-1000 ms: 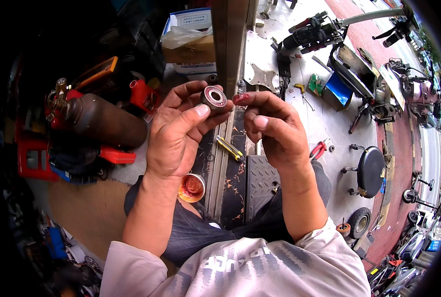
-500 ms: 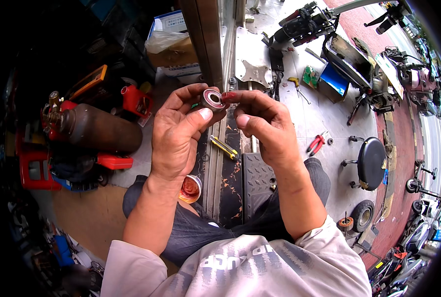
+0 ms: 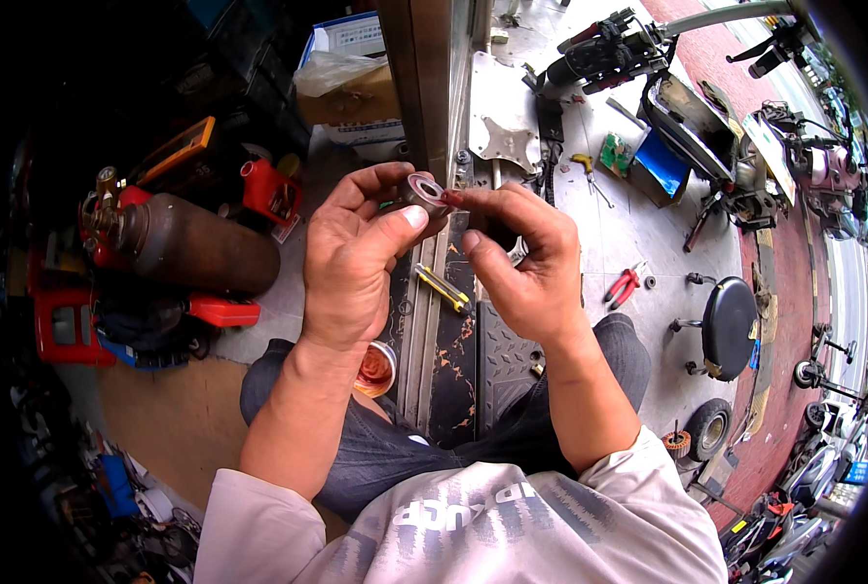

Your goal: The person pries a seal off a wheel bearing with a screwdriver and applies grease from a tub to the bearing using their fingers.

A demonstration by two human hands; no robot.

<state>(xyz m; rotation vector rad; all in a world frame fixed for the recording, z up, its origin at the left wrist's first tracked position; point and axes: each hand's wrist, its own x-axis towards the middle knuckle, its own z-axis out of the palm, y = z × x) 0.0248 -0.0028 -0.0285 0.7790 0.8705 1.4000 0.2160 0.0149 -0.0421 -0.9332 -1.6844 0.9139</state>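
Observation:
My left hand (image 3: pixel 354 255) pinches a ball bearing (image 3: pixel 436 205) between thumb and fingers, with its open centre tilted upward. Reddish grease coats the index fingertip of my right hand (image 3: pixel 533 261), which touches the bearing's right edge. The right thumb stays apart and the other fingers curl under, partly hidden. Below my left wrist stands a tub of red-brown grease (image 3: pixel 376 371), partly covered by my forearm. A yellow utility knife (image 3: pixel 442 288) lies on the door track beneath my hands.
A metal door post (image 3: pixel 416 83) rises ahead. To the left lie a rusty gas cylinder (image 3: pixel 205 243) and red containers (image 3: pixel 270 192). On the right are red-handled pliers (image 3: pixel 625 284), a black wheeled stool (image 3: pixel 730 329), a small wheel (image 3: pixel 710 428) and scooter parts (image 3: pixel 692 112).
The bearing has tilted slightly in my left hand. My right index fingertip still touches its edge, while the right thumb has dropped a little lower. The view has shifted slightly.

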